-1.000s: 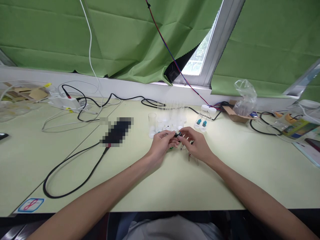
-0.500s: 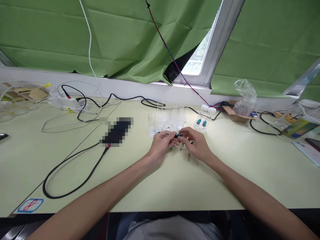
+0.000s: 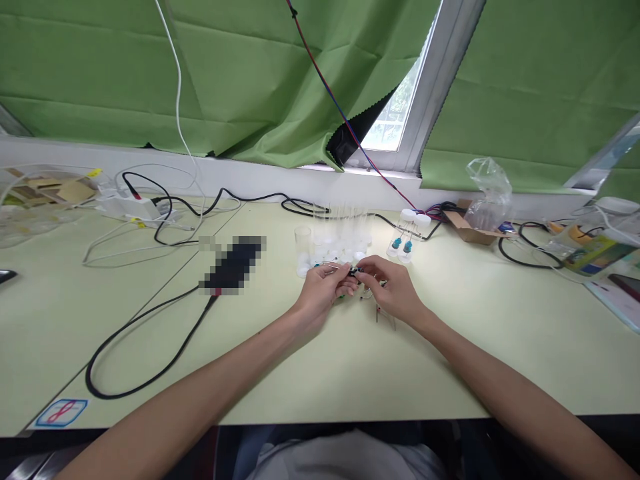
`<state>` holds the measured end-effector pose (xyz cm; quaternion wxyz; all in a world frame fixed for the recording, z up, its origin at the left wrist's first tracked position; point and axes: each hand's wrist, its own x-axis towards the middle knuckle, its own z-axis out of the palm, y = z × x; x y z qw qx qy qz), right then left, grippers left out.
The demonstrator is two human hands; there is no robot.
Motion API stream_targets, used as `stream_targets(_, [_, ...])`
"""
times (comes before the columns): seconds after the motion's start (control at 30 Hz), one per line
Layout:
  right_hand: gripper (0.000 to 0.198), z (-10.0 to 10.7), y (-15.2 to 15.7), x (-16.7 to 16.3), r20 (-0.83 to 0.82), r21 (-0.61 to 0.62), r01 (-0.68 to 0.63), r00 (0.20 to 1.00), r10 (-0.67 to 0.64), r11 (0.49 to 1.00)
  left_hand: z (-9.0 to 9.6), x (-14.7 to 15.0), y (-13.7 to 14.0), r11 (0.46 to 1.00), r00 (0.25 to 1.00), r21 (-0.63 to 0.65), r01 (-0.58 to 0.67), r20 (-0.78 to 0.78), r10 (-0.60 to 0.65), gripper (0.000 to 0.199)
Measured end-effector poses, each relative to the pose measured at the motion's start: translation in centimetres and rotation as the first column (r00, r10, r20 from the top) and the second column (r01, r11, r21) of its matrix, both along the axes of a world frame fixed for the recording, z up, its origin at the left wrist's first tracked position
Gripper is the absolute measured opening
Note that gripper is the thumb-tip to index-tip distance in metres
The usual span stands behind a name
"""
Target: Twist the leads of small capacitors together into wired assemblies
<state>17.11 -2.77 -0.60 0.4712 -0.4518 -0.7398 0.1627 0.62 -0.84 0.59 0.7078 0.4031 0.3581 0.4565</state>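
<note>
Between my left hand and my right hand is a small black part, pinched from both sides by the fingertips. Its exact kind is too small to make out. A thin metal rod reaches leftward over my left hand. Below my right hand, small pieces with thin metal legs lie on the table, partly hidden by the fingers. Just beyond the hands stand several clear tubes, and one clear tube sits at their left.
Two white-capped tubes with teal parts inside lie behind my right hand. A pixelated dark device with a black cable rests at left. Farther right are a cardboard box with a plastic bag, and a clear container.
Both hands keep their grip on the small black part, with only a slight shift of the fingers. The whole view has moved a little.
</note>
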Motion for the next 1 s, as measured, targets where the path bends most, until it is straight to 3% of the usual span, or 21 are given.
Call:
stream_targets(0.33, [0.02, 0.36, -0.06, 0.0, -0.009, -0.059, 0.015, 1.0, -0.015, 0.998, 0.26, -0.14, 0.05, 1.0, 0.998, 0.031, 0.006, -0.057, -0.004, 0.018])
stream_targets(0.5, [0.028, 0.4, 0.11, 0.19, -0.083, -0.111, 0.043, 0.995, -0.053, 0.993, 0.21, -0.26, -0.23, 0.985, 0.984, 0.093, 0.143, -0.119, -0.132, 0.025])
stream_targets(0.73, [0.032, 0.3, 0.33, 0.41, -0.157, -0.177, -0.035, 0.988, 0.007, 0.984, 0.15, -0.41, -0.61, 0.905, 0.914, 0.228, 0.359, -0.285, -0.29, 0.037])
stream_targets(1.0, [0.031, 0.31, 0.47, 0.48, -0.196, -0.232, -0.098, 0.979, 0.052, 0.968, 0.12, -0.56, -0.53, 0.877, 0.88, 0.257, 0.406, -0.369, -0.299, 0.039])
